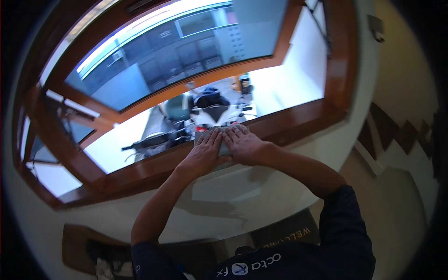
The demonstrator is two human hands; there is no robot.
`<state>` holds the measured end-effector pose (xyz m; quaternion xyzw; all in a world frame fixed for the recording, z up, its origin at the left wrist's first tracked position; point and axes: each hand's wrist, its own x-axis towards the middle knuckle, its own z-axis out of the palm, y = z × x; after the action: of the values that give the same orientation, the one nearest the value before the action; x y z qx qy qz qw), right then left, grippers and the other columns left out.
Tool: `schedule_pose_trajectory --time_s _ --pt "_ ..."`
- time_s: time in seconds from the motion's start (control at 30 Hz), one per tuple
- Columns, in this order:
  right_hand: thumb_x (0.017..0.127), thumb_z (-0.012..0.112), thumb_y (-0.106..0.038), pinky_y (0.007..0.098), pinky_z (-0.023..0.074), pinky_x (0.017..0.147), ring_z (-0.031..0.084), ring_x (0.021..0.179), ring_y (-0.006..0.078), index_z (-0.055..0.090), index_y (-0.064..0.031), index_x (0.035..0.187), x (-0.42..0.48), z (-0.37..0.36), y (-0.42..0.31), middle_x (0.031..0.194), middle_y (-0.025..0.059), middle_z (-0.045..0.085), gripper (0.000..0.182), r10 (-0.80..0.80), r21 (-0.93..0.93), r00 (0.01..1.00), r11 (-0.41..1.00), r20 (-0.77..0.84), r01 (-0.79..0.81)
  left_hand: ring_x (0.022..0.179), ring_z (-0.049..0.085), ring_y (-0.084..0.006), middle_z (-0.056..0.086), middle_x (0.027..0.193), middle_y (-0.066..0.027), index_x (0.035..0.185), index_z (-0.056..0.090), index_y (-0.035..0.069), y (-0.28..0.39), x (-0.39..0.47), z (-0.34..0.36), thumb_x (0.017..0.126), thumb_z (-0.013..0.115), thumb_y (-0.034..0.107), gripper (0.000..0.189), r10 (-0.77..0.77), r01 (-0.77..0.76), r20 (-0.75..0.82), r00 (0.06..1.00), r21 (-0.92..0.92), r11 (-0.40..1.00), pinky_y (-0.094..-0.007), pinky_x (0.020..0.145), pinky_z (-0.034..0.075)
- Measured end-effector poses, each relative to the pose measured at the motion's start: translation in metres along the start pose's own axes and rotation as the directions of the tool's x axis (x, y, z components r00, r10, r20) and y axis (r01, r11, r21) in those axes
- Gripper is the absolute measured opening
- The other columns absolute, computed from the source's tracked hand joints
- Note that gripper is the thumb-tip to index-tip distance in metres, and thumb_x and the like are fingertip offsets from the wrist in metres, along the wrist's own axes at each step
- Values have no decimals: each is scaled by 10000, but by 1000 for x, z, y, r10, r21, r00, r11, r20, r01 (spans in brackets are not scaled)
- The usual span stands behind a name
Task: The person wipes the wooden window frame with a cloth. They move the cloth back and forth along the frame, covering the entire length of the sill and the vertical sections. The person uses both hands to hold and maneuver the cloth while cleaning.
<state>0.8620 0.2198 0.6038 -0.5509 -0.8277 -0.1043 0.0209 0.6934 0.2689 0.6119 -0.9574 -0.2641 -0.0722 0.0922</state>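
Note:
A grey cloth (224,149) lies over the lower rail of a brown wooden window frame (290,126). My left hand (203,154) rests on the cloth's left part, fingers stretched forward over the rail. Beside it, my right hand (246,146) presses on the right part, its fingers also extended. The two hands nearly meet in the middle, thumbs towards each other. Much of the cloth is hidden beneath them; its grey edge shows past the fingertips and between the palms.
Above the rail, a glazed wooden sash (196,78) stands swung outward. Motorcycles (213,108) are parked outside, beyond the opening. Below the window is a pale wall (224,196), with a dark doormat (283,229) on the floor. A metal hook (377,29) is fixed to the right wall.

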Motion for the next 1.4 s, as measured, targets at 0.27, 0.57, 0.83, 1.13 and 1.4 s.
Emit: schedule_pose_trajectory --time_s 0.27,0.57,0.83,1.13,1.4 --pt "854 434 -392 345 113 1078 141 1317 265 184 -17 1348 -115 -20 152 1411 157 171 669 374 -37 897 926 237 -376 1276 214 -357 209 1361 -260 1306 197 -74 130 181 11 862 408 411 690 118 -109 48 992 -159 981 -392 1045 206" --pt "752 581 -397 459 112 1061 121 1321 263 152 -57 1366 -145 -29 203 1422 135 152 823 494 -69 800 862 341 -503 1286 192 -351 204 1368 -249 1315 192 -61 168 229 20 834 410 493 765 198 -190 17 980 -206 960 -394 1053 183" --pt "787 527 -405 350 214 1048 267 1265 298 250 67 1297 -77 -12 117 1353 219 272 748 356 -170 910 930 212 -325 1253 269 -347 289 1328 -237 1258 297 -56 89 131 31 816 490 406 668 221 -253 -219 950 -130 959 -412 1026 239" --pt "819 503 -402 410 253 1015 280 1243 389 249 78 1298 71 -22 -125 1361 248 241 724 17 -103 994 995 112 -5 1259 277 -296 276 1359 -172 1295 277 16 -64 -117 4 734 619 349 736 -113 105 -186 976 -53 993 -396 1031 238" --pt "813 474 -367 423 188 1038 257 1259 369 270 78 1287 225 9 -318 1353 250 253 682 -348 -3 926 936 -145 351 1250 295 -287 295 1354 -144 1296 276 48 -179 -313 -16 754 616 282 682 -511 519 -122 851 37 854 -375 1024 258"
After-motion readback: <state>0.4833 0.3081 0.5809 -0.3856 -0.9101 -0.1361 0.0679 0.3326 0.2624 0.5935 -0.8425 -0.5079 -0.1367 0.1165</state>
